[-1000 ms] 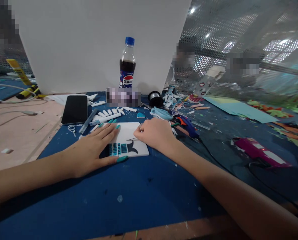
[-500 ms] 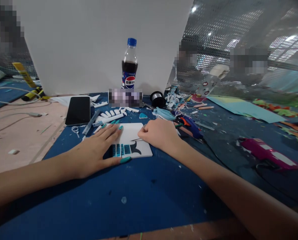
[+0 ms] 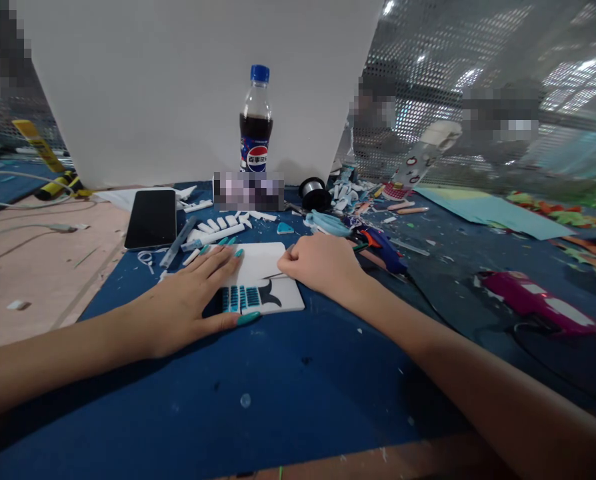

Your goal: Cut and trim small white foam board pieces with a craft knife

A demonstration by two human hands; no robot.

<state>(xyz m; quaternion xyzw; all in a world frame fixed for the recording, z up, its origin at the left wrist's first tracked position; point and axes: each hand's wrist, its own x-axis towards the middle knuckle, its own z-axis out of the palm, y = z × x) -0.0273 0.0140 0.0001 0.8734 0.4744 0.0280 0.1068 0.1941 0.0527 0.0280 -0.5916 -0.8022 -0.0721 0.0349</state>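
- The white board [image 3: 259, 259] lies flat on the blue mat [image 3: 193, 407], between the two hands and partly under both.
- The left hand [image 3: 191, 297] is spread wide over the board's left side, its fingers pointing to the far edge and its thumb stretched along the near edge, with a clear gap between thumb and forefinger.
- In that gap sits a grid of teal strips [image 3: 243, 298] on the board, partly hidden by the hand at its left end.
- Just right of the grid is a black tail-shaped piece [image 3: 270, 293], uncovered by either hand.
- The right hand [image 3: 321, 263] is curled into a loose fist at the board's right edge, pinching a thin dark tool [image 3: 272, 276]; its slim end reaches left over the board, just beyond the black piece. Most of the tool is hidden, so its kind cannot be told.
- Past the left fingertips lie white sticks [image 3: 218, 233] and a smartphone [image 3: 151, 219].
- Just beyond the right hand are a small blue triangle [image 3: 285, 228] and a wire spool [image 3: 315, 194]; a glue gun [image 3: 385, 250] lies to its right.
- A Pepsi bottle [image 3: 257, 127] stands farther back.
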